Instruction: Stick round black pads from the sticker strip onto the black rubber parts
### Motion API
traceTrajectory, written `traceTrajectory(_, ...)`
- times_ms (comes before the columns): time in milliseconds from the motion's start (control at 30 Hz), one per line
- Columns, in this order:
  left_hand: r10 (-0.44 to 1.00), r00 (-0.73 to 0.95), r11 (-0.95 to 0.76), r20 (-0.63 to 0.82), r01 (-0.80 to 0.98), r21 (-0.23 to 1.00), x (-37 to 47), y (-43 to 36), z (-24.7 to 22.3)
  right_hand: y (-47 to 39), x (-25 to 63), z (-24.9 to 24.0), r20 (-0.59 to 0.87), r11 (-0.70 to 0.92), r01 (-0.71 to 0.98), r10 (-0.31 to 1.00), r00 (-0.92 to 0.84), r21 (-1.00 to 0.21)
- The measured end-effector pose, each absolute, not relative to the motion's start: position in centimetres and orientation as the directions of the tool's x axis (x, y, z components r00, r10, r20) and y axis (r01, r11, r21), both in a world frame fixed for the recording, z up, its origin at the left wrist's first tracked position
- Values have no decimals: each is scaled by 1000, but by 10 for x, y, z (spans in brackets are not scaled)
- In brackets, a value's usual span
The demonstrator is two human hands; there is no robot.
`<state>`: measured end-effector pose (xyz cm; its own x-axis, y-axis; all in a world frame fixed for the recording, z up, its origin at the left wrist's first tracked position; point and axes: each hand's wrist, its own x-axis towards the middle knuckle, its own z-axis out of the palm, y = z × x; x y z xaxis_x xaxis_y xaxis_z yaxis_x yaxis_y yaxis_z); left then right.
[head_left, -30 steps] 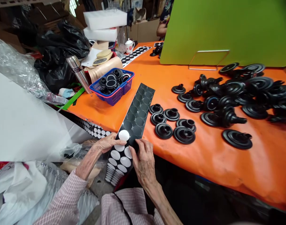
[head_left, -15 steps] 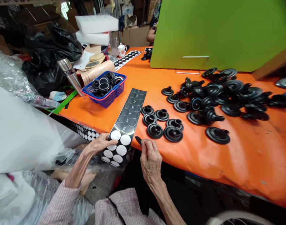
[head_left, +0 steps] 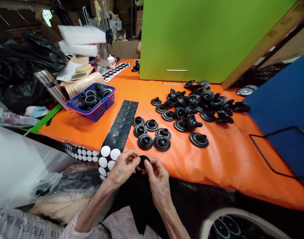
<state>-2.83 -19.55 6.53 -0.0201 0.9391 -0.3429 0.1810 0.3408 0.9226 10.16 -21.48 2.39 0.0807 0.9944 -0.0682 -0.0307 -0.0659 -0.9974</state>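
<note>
- Pinching a black disc from opposite sides: left hand, right hand, both nearly closed
- Midway between them (round, no long axis), by the orange surface's near edge

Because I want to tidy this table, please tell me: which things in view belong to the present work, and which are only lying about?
In the work, it seems:
black disc, between left hand and right hand
black strip, partly on the table
loose black parts beside it

Probably just lying about:
steel flask
white cup
foam blocks
</note>
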Motion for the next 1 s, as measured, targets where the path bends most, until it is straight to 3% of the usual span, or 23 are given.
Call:
traceTrajectory(67,970,-176,232,-170,442,866,-19,-183,67,-210,113,26,-84,-73,-62,978,189,-995)
traceTrajectory(133,974,-221,106,45,622,776,-11,-166,62,-207,124,27,-46,-37,-41,970,237,-998)
traceTrajectory(267,983,35,-151,180,712,686,0,-140,40,-208,142,24,30,26,29,985,169,-999)
traceTrajectory(367,991,-39,-87,126,525,847,-3,-137,32,-209,151,24,37,26,86,991,125,-996)
traceTrajectory(433,995,-83,62,-47,189,980,-10,-142,37,-209,155,26,36,24,138,996,82,-990)
traceTrajectory(500,970,-1,239,-243,-165,957,-17,-148,47,-206,155,30,82,70,197,995,55,-978)
traceTrajectory(600,909,150,414,-389,-439,797,-20,-154,59,-203,153,36,175,160,305,984,20,-939)
traceTrajectory(733,894,212,446,-396,-515,732,-18,-159,57,-203,151,43,148,128,332,988,35,-935)
traceTrajectory(1000,902,237,426,-360,-358,831,-19,-179,54,-200,151,53,-90,-89,-42,996,26,-995)
